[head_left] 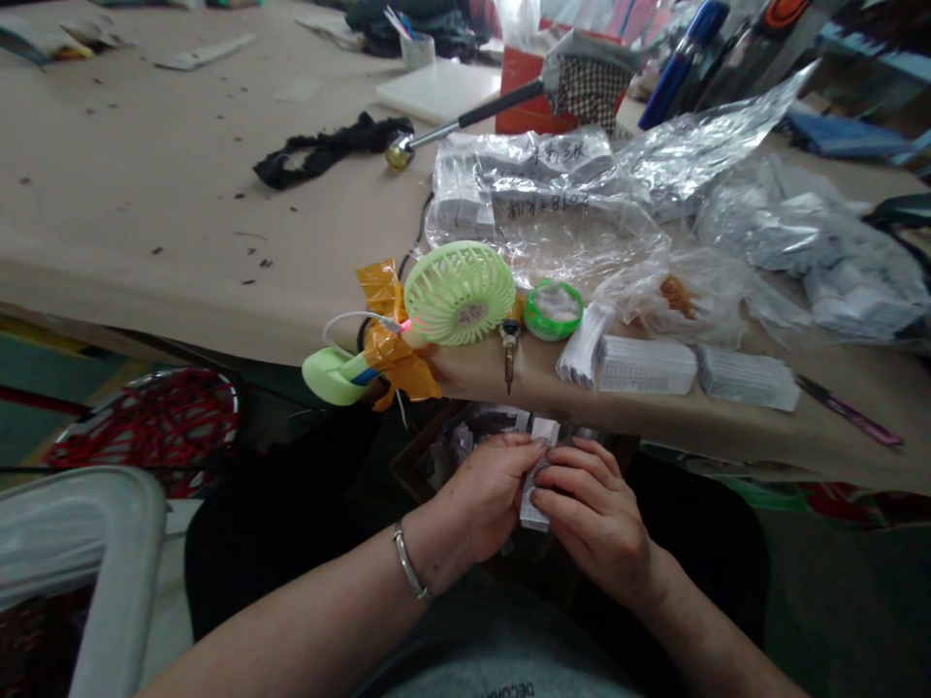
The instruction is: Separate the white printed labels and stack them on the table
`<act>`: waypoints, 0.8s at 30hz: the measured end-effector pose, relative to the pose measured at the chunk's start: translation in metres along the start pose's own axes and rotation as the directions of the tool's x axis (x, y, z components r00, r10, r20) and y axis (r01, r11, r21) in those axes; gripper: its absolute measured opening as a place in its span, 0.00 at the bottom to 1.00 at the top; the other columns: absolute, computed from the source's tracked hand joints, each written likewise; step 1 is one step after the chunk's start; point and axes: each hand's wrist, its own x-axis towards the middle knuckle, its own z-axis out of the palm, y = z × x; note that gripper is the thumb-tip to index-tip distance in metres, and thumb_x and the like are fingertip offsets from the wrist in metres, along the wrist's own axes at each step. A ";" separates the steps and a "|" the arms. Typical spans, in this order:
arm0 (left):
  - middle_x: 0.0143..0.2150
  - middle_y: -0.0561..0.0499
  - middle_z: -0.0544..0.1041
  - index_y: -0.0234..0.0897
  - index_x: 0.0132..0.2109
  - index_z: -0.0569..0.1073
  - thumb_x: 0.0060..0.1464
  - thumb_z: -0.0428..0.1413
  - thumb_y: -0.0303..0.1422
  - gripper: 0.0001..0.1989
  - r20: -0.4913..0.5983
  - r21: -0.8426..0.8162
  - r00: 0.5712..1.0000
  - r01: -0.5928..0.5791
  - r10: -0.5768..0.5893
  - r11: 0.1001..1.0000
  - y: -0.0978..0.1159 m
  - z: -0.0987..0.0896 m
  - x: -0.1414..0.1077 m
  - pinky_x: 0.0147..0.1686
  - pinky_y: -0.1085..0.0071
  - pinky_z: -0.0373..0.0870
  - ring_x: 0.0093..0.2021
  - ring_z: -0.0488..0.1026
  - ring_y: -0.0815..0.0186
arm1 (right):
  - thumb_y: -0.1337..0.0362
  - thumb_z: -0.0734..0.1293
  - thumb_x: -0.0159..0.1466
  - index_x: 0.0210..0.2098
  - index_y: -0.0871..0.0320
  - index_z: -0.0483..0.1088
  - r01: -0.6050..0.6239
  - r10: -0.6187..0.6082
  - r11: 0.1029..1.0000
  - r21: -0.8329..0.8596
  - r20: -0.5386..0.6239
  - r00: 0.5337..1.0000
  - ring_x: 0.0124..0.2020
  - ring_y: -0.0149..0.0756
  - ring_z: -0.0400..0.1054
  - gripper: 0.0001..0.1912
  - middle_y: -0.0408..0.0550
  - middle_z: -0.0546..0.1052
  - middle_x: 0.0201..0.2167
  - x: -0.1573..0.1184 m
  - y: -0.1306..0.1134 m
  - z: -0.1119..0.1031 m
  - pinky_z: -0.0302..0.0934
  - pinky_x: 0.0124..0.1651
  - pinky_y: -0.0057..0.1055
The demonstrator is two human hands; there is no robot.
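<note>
Between my hands, over my lap, is a narrow stack of white printed paper slips (536,506). My left hand (493,490), with a metal bangle at the wrist, grips the stack from the left side. From the right, the fingers of my right hand (597,512) are wrapped against the same stack. Below and behind it a box (416,467) holds loose white paper pieces. On the table edge just beyond lie a fanned bundle of slips (586,344) and two neat stacks of slips (646,364) (749,376).
A green fan (460,294) is taped at the table edge. Beside it are a soldering iron (510,359) with its tip over the edge and a green tape roll (553,309). Tweezers (850,411) lie right. Plastic bags (567,228), a hammer (465,121) and black cloth (327,150) lie behind.
</note>
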 end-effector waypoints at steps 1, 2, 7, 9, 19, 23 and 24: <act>0.28 0.48 0.76 0.29 0.31 0.76 0.43 0.62 0.28 0.06 -0.009 -0.004 1.000 0.000 0.000 1.000 0.000 0.000 0.000 0.25 0.77 0.62 0.26 0.70 0.71 | 0.72 0.63 0.62 0.36 0.54 0.74 0.002 -0.002 1.000 0.003 0.008 1.000 0.45 0.36 0.71 0.09 0.44 0.80 0.34 0.001 0.000 -0.001 0.61 0.56 0.43; 0.28 0.48 0.76 0.29 0.31 0.76 0.43 0.62 0.28 0.06 -0.013 -0.009 1.000 0.001 -0.001 1.000 0.000 0.000 0.000 0.25 0.77 0.62 0.26 0.70 0.71 | 0.72 0.63 0.62 0.36 0.54 0.74 0.001 -0.001 1.000 0.004 0.014 1.000 0.45 0.36 0.71 0.09 0.44 0.80 0.34 0.002 -0.001 -0.001 0.61 0.56 0.42; 0.25 0.51 0.73 0.30 0.29 0.74 0.44 0.63 0.31 0.07 0.015 -0.069 1.000 0.004 -0.003 0.998 0.001 0.001 -0.002 0.23 0.78 0.60 0.24 0.68 0.73 | 0.73 0.63 0.62 0.36 0.55 0.74 -0.008 0.009 1.000 -0.011 0.029 1.000 0.45 0.37 0.72 0.10 0.44 0.80 0.34 0.005 -0.002 -0.001 0.61 0.55 0.42; 0.25 0.51 0.72 0.30 0.29 0.74 0.44 0.64 0.32 0.09 0.037 -0.070 0.999 0.012 -0.010 0.997 0.001 0.001 -0.002 0.22 0.78 0.59 0.23 0.67 0.74 | 0.73 0.63 0.62 0.36 0.55 0.73 -0.007 0.007 1.000 -0.001 0.033 0.999 0.45 0.37 0.71 0.09 0.44 0.80 0.34 0.005 -0.002 -0.001 0.61 0.55 0.43; 0.24 0.52 0.73 0.33 0.38 0.73 0.54 0.57 0.36 0.10 0.130 0.104 0.981 0.130 -0.143 0.986 0.004 -0.003 -0.007 0.25 0.73 0.69 0.23 0.72 0.70 | 0.67 0.67 0.61 0.43 0.55 0.70 -0.414 0.484 0.777 0.475 -0.028 0.875 0.46 0.39 0.69 0.10 0.48 0.74 0.40 -0.009 0.013 -0.006 0.66 0.49 0.38; 0.24 0.52 0.72 0.33 0.34 0.70 0.53 0.58 0.39 0.12 0.246 0.194 0.943 0.180 -0.226 0.964 0.003 -0.006 -0.011 0.23 0.74 0.70 0.22 0.73 0.69 | 0.58 0.72 0.55 0.50 0.52 0.68 -0.640 0.501 0.204 0.741 0.483 0.718 0.37 0.33 0.72 0.24 0.46 0.76 0.40 -0.007 0.031 -0.004 0.68 0.39 0.30; 0.24 0.52 0.72 0.32 0.33 0.70 0.53 0.58 0.40 0.13 0.263 0.203 0.936 0.182 -0.233 0.962 0.002 -0.006 -0.011 0.22 0.75 0.69 0.21 0.72 0.70 | 0.57 0.74 0.53 0.51 0.53 0.68 -0.671 0.432 0.076 0.737 0.582 0.689 0.36 0.33 0.72 0.27 0.46 0.76 0.40 -0.005 0.034 -0.002 0.68 0.39 0.29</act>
